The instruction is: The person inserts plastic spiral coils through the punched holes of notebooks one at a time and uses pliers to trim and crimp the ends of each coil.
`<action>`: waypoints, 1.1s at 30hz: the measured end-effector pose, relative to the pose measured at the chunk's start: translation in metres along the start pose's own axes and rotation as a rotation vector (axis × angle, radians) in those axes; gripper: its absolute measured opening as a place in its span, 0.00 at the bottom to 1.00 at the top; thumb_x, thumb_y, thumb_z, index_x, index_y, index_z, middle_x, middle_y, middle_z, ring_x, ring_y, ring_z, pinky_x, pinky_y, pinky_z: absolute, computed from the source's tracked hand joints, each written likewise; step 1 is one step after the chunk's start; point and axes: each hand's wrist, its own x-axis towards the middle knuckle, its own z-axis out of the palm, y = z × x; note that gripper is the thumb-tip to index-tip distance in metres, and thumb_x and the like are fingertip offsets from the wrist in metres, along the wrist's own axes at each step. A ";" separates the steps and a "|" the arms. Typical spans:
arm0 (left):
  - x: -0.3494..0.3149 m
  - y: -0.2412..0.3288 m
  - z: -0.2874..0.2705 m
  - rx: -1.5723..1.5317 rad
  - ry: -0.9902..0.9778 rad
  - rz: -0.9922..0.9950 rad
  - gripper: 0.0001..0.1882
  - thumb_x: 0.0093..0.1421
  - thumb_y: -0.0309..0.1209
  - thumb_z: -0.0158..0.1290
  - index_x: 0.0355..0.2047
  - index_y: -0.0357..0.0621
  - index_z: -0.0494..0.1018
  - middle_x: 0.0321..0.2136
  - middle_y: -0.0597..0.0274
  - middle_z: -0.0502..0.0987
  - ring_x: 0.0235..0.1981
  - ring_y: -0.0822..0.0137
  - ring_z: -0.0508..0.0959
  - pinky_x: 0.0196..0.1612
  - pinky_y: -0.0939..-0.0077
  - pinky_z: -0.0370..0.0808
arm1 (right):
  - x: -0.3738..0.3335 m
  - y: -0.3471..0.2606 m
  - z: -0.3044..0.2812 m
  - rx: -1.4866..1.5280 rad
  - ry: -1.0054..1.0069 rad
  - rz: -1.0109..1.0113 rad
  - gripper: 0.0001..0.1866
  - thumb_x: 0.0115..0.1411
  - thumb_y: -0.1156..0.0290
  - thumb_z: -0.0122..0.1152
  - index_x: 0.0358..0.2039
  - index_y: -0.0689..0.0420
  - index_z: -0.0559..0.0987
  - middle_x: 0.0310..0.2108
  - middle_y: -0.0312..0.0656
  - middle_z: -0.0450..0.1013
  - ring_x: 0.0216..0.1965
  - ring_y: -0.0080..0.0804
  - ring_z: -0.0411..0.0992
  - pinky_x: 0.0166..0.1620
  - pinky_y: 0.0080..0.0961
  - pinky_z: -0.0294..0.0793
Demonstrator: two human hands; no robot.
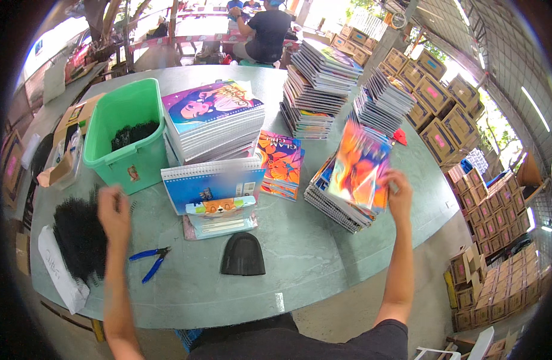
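Note:
My right hand [399, 193] pinches the right edge of a notebook [359, 165] with a bright orange and purple cover, tilted and blurred by motion. It is above a stack of spiral notebooks [337, 207]. My left hand [115, 215] is curled closed beside a heap of black plastic binding coils [78, 240]; what its fingers hold, if anything, is hidden. Blue-handled pliers [151, 261] lie to the right of my left forearm. A black rounded piece [243, 255] rests near the table's front edge.
A green tub [132, 162] with black coils stands at left. Tall notebook stacks [219, 135] occupy the middle, with more stacks [315, 90] behind. An upright blue notebook [213, 180] backs a small cat-faced pack [219, 208]. Cartons [435, 93] are piled at right. A person [267, 33] sits beyond.

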 end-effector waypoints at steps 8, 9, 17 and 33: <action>0.132 -0.072 0.023 0.422 -0.179 -0.246 0.11 0.57 0.25 0.49 0.40 0.42 0.73 0.30 0.55 0.73 0.35 0.58 0.73 0.38 0.67 0.69 | 0.003 0.003 0.007 0.128 -0.207 0.355 0.13 0.42 0.89 0.49 0.26 0.61 0.77 0.32 0.43 0.72 0.34 0.35 0.72 0.37 0.25 0.71; 0.131 -0.067 0.031 0.452 -0.260 -0.376 0.11 0.56 0.25 0.49 0.40 0.42 0.73 0.31 0.55 0.74 0.37 0.58 0.73 0.40 0.66 0.69 | 0.002 0.002 0.004 0.122 -0.250 0.358 0.13 0.42 0.89 0.48 0.26 0.61 0.78 0.31 0.43 0.71 0.33 0.35 0.72 0.37 0.26 0.71; 0.097 -0.013 0.003 0.390 -0.079 0.131 0.08 0.56 0.23 0.47 0.36 0.40 0.73 0.36 0.54 0.74 0.39 0.54 0.73 0.46 0.64 0.67 | 0.045 0.031 -0.001 -0.046 -0.627 0.397 0.12 0.39 0.87 0.44 0.19 0.61 0.78 0.24 0.40 0.69 0.26 0.29 0.68 0.30 0.23 0.67; -0.106 0.019 -0.105 0.676 -0.723 -0.431 0.14 0.51 0.31 0.57 0.36 0.36 0.70 0.33 0.45 0.71 0.34 0.44 0.73 0.35 0.56 0.70 | 0.126 -0.001 0.136 -0.350 -0.720 0.445 0.38 0.44 0.46 0.58 0.56 0.48 0.67 0.59 0.52 0.59 0.58 0.51 0.60 0.57 0.49 0.58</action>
